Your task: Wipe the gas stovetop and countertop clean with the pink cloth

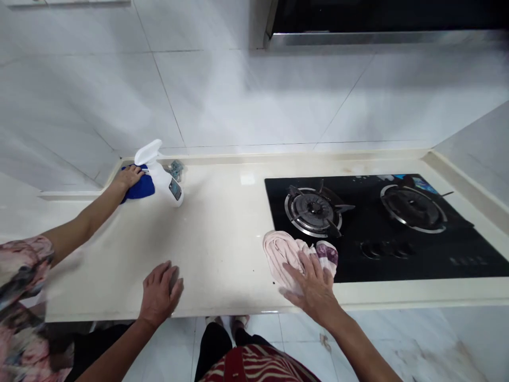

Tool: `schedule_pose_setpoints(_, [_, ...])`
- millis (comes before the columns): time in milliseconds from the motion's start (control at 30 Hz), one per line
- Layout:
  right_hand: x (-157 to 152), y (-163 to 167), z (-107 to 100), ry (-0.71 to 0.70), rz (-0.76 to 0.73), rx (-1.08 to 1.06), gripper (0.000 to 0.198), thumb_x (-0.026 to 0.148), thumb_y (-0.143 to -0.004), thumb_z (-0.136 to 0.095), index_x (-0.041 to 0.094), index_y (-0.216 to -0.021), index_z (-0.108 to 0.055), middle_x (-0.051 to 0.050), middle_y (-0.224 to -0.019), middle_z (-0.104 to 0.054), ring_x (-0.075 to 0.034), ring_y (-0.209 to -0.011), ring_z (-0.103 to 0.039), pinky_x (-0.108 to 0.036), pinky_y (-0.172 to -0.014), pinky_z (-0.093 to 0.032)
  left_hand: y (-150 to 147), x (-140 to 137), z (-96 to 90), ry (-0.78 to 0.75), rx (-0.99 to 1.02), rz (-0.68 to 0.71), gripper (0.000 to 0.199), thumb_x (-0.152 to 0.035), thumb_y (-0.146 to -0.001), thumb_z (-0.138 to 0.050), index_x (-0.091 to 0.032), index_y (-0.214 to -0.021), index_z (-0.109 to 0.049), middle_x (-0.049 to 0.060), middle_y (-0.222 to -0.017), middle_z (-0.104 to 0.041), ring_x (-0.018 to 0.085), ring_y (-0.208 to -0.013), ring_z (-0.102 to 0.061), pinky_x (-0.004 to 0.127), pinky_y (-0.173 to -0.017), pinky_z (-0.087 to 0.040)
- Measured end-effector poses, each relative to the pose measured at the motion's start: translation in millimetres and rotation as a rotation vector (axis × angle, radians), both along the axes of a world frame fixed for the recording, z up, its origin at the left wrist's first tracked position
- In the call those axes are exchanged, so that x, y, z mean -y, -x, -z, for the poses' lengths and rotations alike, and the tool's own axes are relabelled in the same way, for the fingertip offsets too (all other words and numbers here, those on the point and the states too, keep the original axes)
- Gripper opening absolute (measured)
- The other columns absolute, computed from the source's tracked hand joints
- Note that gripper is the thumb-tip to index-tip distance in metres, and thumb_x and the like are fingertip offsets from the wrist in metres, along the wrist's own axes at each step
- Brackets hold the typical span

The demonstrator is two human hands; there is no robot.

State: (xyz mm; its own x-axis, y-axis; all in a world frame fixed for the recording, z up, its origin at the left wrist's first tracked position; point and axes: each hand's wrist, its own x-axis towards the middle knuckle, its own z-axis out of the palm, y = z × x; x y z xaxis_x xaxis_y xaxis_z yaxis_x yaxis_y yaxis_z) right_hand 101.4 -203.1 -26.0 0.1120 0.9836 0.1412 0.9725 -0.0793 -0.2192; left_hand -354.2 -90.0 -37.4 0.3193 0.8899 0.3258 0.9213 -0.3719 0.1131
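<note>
Kitchen, head view: tiled wall point(254, 101), table point(222, 233), gas stove point(366, 212)
Left hand point(161, 294): empty, loose, near table's front edge
Right hand point(314, 284): spread atop pink towel point(280, 250), not clenched
Towel spot: across stove's front-left corner and table
Wiping: likely unfinished, specks point(273, 283) beside towel

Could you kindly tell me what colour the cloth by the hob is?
The cloth is mainly pale pink, purple and white at one end; head view.

White plastic spray bottle point(162, 180) seen at 9 o'clock, crumpled grey-blue rag point(176, 170) placed beside it; black silver-edged hood point(382, 18) mounted at 1 o'clock.
</note>
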Motion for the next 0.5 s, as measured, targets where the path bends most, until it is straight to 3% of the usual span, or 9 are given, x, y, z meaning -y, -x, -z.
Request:
schedule_pose_setpoints(67, [9,-10,14,-0.014,-0.008,-0.015,0.048,0.040,-0.089,-0.062,0.038,-0.137,-0.060,-0.010,-0.159,-0.032,-0.043,-0.145,-0.026,-0.068,-0.102,-0.037,1,0,1.0,0.000,0.002,0.011,0.041,-0.044,-0.096,-0.046,-0.018,-0.124,-0.062,0.017,-0.138,-0.059,0.033,-0.129,-0.051,0.051,-0.105,-0.041])
schedule_pose_setpoints(167, [7,-30,17,-0.086,-0.074,-0.169,0.038,0.038,-0.096,-0.050,0.031,-0.130,-0.065,-0.013,-0.144,-0.050,-0.034,-0.134,-0.044,-0.057,-0.103,-0.043,3,0,4.0,-0.018,0.002,0.024,0.040,-0.043,-0.096,-0.047,-0.019,-0.124,-0.063,0.016,-0.137,-0.060,0.032,-0.128,-0.052,0.050,-0.103,-0.042])
schedule_pose_setpoints(333, [-20,-37,-21,-0.198,-0.075,-0.413,0.038,0.046,-0.097,-0.047,0.024,-0.120,-0.068,-0.012,-0.130,-0.058,-0.027,-0.125,-0.054,-0.047,-0.108,-0.044,4,-2,4.4,-0.041,0.003,0.022,0.039,-0.042,-0.096,-0.046,-0.019,-0.123,-0.062,0.015,-0.135,-0.061,0.032,-0.127,-0.053,0.049,-0.102,-0.043])
schedule_pose_setpoints(500, [-74,1,-46,-0.241,-0.110,-0.373,0.040,0.043,-0.096,-0.050,0.023,-0.128,-0.064,-0.012,-0.138,-0.052,-0.027,-0.131,-0.046,-0.043,-0.110,-0.039,1,-1,-0.7,-0.011,0.007,0.011,0.041,-0.043,-0.096,-0.046,-0.018,-0.124,-0.062,0.017,-0.137,-0.060,0.033,-0.128,-0.051,0.051,-0.103,-0.042])
